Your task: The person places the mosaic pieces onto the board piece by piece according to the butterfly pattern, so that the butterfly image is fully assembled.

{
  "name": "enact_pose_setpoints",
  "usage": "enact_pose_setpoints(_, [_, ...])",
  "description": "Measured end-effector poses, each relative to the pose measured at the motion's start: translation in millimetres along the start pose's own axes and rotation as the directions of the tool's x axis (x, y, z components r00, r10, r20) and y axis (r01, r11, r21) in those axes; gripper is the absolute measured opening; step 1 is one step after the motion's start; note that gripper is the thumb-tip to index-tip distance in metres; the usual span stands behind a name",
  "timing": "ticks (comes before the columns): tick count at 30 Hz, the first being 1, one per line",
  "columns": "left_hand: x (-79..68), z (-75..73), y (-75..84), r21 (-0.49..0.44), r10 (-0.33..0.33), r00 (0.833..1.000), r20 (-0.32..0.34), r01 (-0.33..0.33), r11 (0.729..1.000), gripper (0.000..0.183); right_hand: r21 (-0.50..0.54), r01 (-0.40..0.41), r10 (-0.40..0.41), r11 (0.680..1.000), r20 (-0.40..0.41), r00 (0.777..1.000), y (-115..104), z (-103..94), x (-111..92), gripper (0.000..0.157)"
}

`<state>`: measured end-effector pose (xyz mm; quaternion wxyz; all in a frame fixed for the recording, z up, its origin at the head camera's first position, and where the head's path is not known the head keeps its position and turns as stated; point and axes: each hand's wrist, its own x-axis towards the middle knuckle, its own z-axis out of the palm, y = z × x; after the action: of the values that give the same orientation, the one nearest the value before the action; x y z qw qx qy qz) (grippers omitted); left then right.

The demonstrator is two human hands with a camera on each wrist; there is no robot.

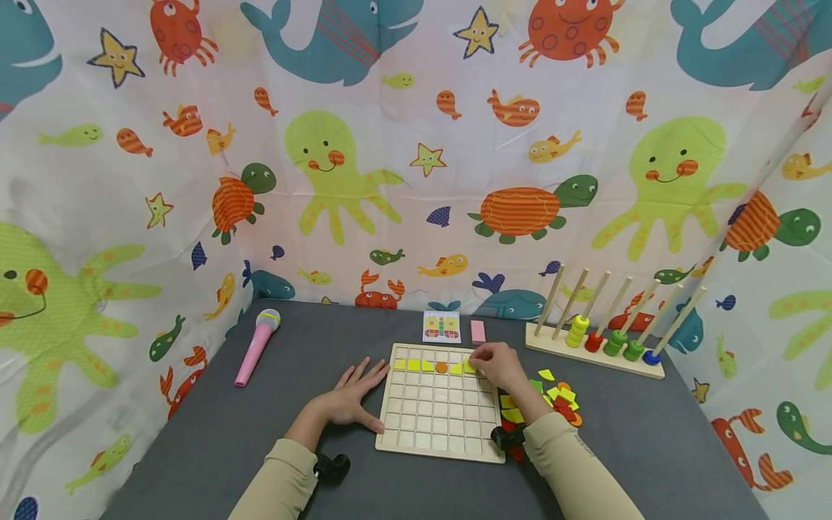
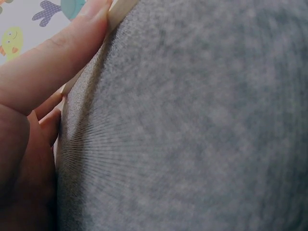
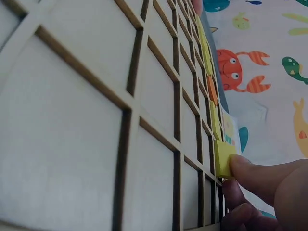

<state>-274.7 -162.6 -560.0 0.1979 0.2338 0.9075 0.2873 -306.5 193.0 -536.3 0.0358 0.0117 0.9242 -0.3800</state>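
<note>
A wooden grid board lies flat in front of me. Its second row from the back bears yellow square tiles and one orange round tile. Toward the right end of that row, my right hand pinches a yellow tile between thumb and fingers; in the right wrist view this tile is tilted at its cell. My left hand lies at the board's left side with fingers spread, the thumb and fingertips touching the edge.
Loose colored pieces lie in a pile right of the board, partly under my right forearm. A pegged stacker with rings stands behind them. Behind the board are a pattern card and a pink block. A pink toy microphone lies left.
</note>
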Motion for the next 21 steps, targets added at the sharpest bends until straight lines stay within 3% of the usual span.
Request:
enact_pose_setpoints(10, [1.9, 0.4, 0.1, 0.002, -0.011, 1.000, 0.009, 0.011, 1.000, 0.126, -0.035, 0.016, -0.016, 0.999, -0.005, 1.000, -0.8, 0.9, -3.1, 0.009])
enact_pose_setpoints(16, [6.2, 5.7, -8.5, 0.010, -0.014, 1.000, 0.002, 0.014, 1.000, 0.130, -0.062, 0.051, -0.053, 0.997, -0.046, 0.998, 3.7, -13.3, -8.3, 0.010])
enact_pose_setpoints(21, [2.1, 3.6, -1.6, -0.002, -0.007, 1.000, -0.005, 0.007, 1.000, 0.129, -0.118, 0.058, -0.065, 0.991, -0.055, 0.996, 14.1, -29.6, -17.5, 0.010])
